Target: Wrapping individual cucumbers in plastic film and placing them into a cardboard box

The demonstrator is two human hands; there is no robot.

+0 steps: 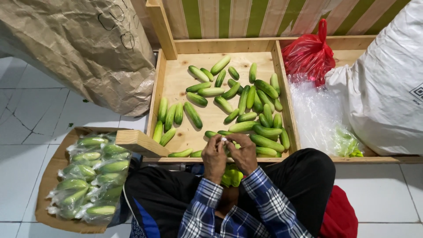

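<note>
Both hands meet just at the near edge of the wooden tray (164, 79), the left hand (214, 155) and right hand (243, 152) pinching a small white bit (224, 140) between their fingertips. Loose cucumbers (229, 103) lie scattered inside the tray, and left of it wrapped cucumber packs (90, 176) fill a cardboard box (53, 167).

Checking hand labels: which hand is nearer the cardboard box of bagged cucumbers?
Left. The left hand sits closer to the cardboard box; the right hand is farther, beyond it.
</note>
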